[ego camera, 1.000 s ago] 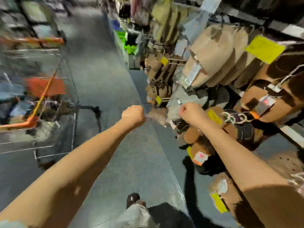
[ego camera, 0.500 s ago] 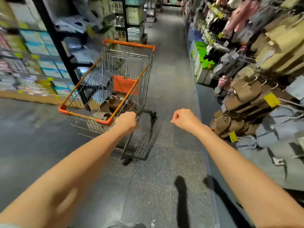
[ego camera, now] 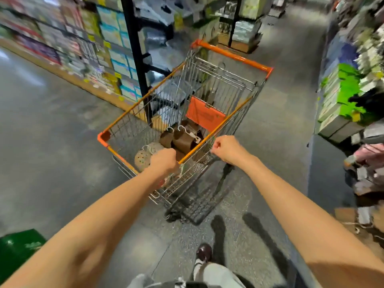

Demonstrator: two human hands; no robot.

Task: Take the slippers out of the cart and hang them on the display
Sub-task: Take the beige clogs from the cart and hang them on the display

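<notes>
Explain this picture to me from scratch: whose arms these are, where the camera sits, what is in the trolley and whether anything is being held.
There is no machine here. A person wears a wide-angle camera on the head, looking forward and down, so both bare arms reach into the picture from the bottom, and the wide lens bends the edges. The left hand is curled closed at the near rim of the shopping cart, a wire trolley with orange trim standing in a shop aisle. The right hand is also a loose fist, just beside the cart's right rim; I see nothing in it. Whether the left hand's fingers grip the rim or something below them is hidden. Inside the cart lie brown slippers with white hooks and a pale speckled pair. Blurred goods hang along the display on the right.
</notes>
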